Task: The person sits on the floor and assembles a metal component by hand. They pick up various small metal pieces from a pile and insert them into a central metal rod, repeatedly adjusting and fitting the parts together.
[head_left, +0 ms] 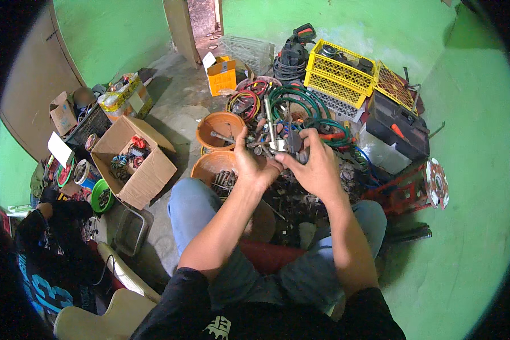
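Head view: metal rod (268, 116) being handled above a heap of loose hardware (348, 173)

The bright rod is standing nearly upright in the frame, between the person's hands, its near end meeting a silver fitting (278, 145). The left hand (256, 169) is lying palm up beneath these pieces, its thumb standing apart; its fingers are partly hidden, so whether they are clamping cannot be told. The right hand (318, 164) is curling in from the other side, its thumb reaching toward the fitting and its forefinger bending beside a dark piece (294, 141); whether it is gripping cannot be told.

Just left of the hands, two orange bowls (202, 137) are sitting one behind the other, the nearer holding bolts (225, 180). Beyond the hands, green hoses (322, 107) are lying coiled. Farther out, a yellow crate (337, 82) is resting on a grey one (340, 105), and a black toolbox (394, 122) is standing to their right, near a red metal stand (405, 188). Well to the left, an open cardboard box (153, 178) is holding cables (131, 158); near the lower left edge, another person (56, 249) in dark clothing is sitting.
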Available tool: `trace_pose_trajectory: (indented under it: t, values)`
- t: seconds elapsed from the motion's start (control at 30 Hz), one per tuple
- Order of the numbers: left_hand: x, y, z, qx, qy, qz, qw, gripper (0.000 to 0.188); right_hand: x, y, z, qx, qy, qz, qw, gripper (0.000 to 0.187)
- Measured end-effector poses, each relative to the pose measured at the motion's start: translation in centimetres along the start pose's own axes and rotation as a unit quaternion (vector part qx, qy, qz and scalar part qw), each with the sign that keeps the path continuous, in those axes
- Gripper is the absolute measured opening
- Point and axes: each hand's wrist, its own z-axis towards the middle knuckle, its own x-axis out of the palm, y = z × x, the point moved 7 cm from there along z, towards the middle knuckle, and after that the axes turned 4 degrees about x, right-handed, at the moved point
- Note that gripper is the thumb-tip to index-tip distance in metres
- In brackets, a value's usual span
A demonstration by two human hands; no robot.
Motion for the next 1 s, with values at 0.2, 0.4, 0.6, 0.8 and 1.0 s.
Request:
trace_pose_trajectory:
  t: [0.2, 0.4, 0.6, 0.8, 1.0]
  values:
    - [0.2, 0.2, -0.5, -0.026, 0.005, 0.037, 0.999, 0.056, 0.6, -2.4, 1.2, 0.079, 0.022, 0.083, 0.993, 0.046]
    - [0.6, 0.1, -0.8, -0.04, 0.008, 0.001, 0.999, 0.059, -1.6, -4.5, 2.3, 0.133, 0.017, 0.253, 0.958, 0.022]
    - [1.2, -0.2, -1.3, -0.063, 0.004, -0.001, 0.998, 0.059, -4.4, -7.0, 2.2, 0.124, -0.148, 0.175, 0.965, 0.037]
    - [-1.0, -0.2, -0.6, -0.086, -0.003, 0.027, 0.996, 0.06, -9.1, -9.4, 2.7, 0.129, -0.194, 0.114, 0.966, 0.049]
    - [-1.3, 1.4, -0.3, -0.07, 0.003, 0.03, 0.997, 0.06, -12.4, -16.1, 5.1, 0.146, -0.119, 0.038, 0.981, 0.04]
